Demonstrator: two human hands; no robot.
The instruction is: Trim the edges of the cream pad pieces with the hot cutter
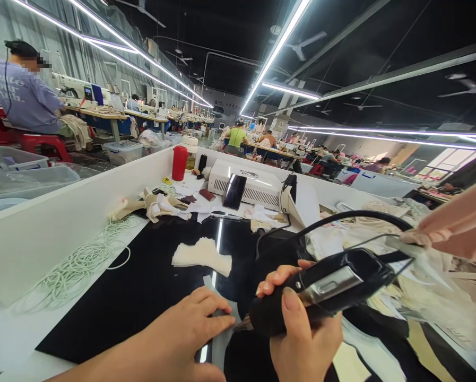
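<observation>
My right hand (301, 339) is closed round a black handheld tool (329, 289) with a metal plate and a black cord arching to the right. The tool's rounded front end presses on black fabric (261, 260) at the near edge of the glossy black work surface (142, 286). Just left of the tool, my left hand (190, 329) rests palm down on the surface with fingers stretched out, touching the fabric's edge. A small stack of white fabric pieces (201, 254) lies beyond my left hand.
A coil of white cord (82, 265) lies at the left by the white partition (62, 223). Behind are a red cup (179, 163), a phone (234, 192), a white machine box (253, 185) and fabric scraps. Pale cloth (421, 276) piles up at right. Other people sew at distant tables.
</observation>
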